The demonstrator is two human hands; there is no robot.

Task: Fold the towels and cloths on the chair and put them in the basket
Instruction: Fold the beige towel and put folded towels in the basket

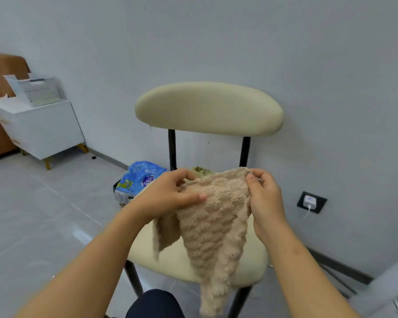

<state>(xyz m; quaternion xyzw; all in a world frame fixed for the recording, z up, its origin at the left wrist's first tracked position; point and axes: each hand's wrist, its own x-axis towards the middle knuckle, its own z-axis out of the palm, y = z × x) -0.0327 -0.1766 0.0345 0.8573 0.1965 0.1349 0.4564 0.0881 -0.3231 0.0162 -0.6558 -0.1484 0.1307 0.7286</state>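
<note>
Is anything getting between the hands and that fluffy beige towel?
Nothing visible. The left hand and right hand already grip the beige towel at its top edge, above the chair seat. A green cloth lies behind it, not between.

Left of the hanging beige textured towel [214, 230], the cream padded chair seat [175, 269] offers open room; the towel screens its middle.

In the middle, against the far wall: cream padded chair with black metal legs [207, 109]. Above its seat, gripped between left hand [168, 193] and right hand [264, 198]: beige knobbly terry towel [216, 226]. Behind the towel, at the seat's far edge: crumpled green cloth [200, 172]. Left of the chair, on the floor: blue plastic packet [140, 177]. Far left, atop low white cabinet [39, 127]: white slotted plastic basket [37, 90]. Right, on the wall: black socket with white plug [311, 201].
</note>
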